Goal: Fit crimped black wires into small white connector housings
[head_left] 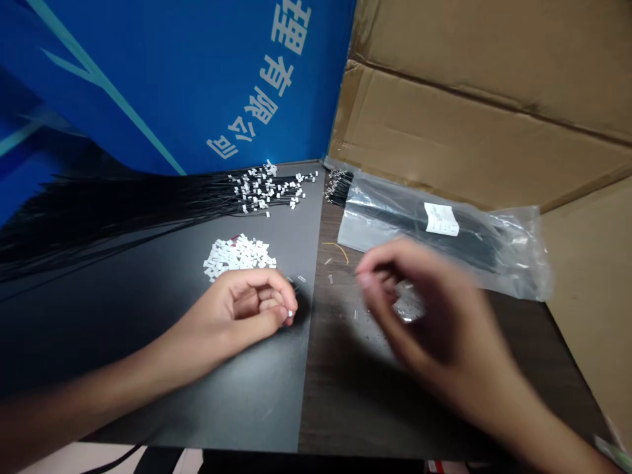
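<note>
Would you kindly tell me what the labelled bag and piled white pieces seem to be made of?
Labelled bag: see-through, glossy, probably plastic film, since it wrinkles and catches light. Piled white pieces: opaque, likely plastic, given their blocky shapes.

an assembly workshop, with black wires and heaped white connectors

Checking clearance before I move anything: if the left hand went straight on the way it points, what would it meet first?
Most likely the right hand, across the gap from the left hand and its pinched white piece; their relative heights are hard to judge from this one view.
</note>
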Motion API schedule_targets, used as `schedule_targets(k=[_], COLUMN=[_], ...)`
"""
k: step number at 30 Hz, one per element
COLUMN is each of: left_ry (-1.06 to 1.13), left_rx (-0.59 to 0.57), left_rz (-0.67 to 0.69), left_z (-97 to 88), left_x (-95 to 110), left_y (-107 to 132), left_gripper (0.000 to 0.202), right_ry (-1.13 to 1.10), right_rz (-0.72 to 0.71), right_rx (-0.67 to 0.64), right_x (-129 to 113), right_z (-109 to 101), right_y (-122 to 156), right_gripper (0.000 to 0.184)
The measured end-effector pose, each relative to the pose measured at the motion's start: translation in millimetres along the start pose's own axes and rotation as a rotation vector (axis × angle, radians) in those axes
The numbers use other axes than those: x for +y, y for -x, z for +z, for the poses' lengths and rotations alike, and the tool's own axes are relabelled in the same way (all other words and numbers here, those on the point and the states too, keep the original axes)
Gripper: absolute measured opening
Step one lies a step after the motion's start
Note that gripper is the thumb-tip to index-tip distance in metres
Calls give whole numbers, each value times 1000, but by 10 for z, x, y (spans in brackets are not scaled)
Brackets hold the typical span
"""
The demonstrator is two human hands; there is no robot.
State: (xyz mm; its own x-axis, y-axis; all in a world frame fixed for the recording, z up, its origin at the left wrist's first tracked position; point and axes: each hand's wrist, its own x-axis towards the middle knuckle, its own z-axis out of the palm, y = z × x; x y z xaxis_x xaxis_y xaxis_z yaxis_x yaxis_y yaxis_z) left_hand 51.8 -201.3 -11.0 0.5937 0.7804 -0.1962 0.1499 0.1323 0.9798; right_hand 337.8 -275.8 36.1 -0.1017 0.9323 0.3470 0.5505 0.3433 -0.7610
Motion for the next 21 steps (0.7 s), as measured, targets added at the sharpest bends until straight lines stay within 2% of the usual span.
schedule_targets(k=[3, 6, 9, 13, 16, 21], left_ry=[-24, -48, -41, -15, 14, 54], left_rx=[-27, -16, -10, -22, -70, -137], left_rz=[46, 58, 56, 62, 59, 2], left_z=[19, 36, 51, 74, 105, 178], left_x=[-123, -199, -230, -226, -169, -111], left_y=[78, 137, 183, 218, 215, 214], left_gripper=[28, 27, 25, 26, 28, 18], right_ry=[-100, -146, -167, -173, -177, -158], right_rz=[39, 38, 2, -21, -50, -94], right_rx=[-108, -94, -40, -50, -63, -78], right_x=[54, 126, 148, 123, 105, 133], right_z=[311, 497, 529, 494, 495, 524], right_y=[148, 243, 291, 307, 313, 340], right_gripper=[14, 11, 10, 12, 12, 12])
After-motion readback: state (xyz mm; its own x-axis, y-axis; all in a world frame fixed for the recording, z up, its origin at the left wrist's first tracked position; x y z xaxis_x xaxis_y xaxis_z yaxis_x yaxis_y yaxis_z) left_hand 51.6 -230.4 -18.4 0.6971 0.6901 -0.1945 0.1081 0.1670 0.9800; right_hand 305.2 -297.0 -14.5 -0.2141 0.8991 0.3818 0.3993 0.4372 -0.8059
